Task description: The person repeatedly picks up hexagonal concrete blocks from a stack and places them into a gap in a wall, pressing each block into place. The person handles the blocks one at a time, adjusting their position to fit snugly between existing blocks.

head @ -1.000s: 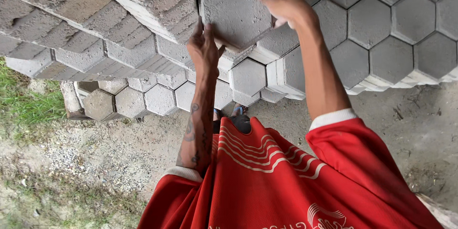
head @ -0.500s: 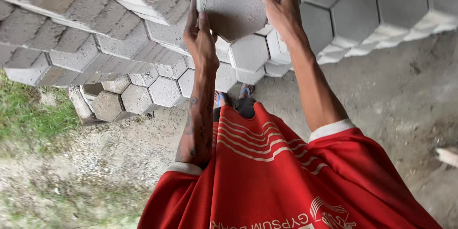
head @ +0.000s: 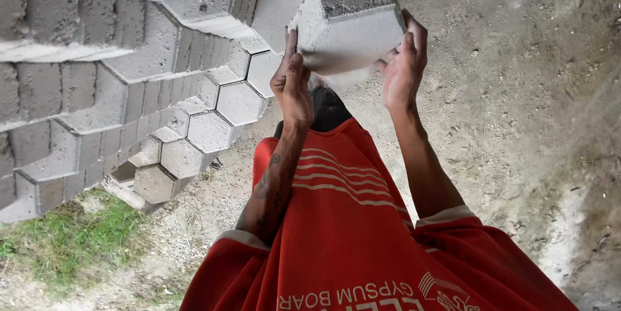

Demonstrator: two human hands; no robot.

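Observation:
I hold a grey concrete paving block (head: 352, 26) between both hands, in front of my chest and clear of the stack. My left hand (head: 292, 84) presses flat against its left side with the fingers pointing up. On the block's right side, my right hand (head: 404, 68) wraps the lower edge. The block's rough top face and a smooth side face are showing. My red short-sleeved shirt (head: 349, 233) fills the lower middle of the view.
A tall stack of grey hexagonal paving blocks (head: 123, 84) fills the left and upper left, with loose blocks (head: 155, 181) at its foot. Bare sandy ground (head: 517, 110) lies to the right. A patch of grass (head: 71, 240) shows at the lower left.
Both hands have drawn the block off the stack and brought it toward my chest. The view has swung right, so more bare ground shows.

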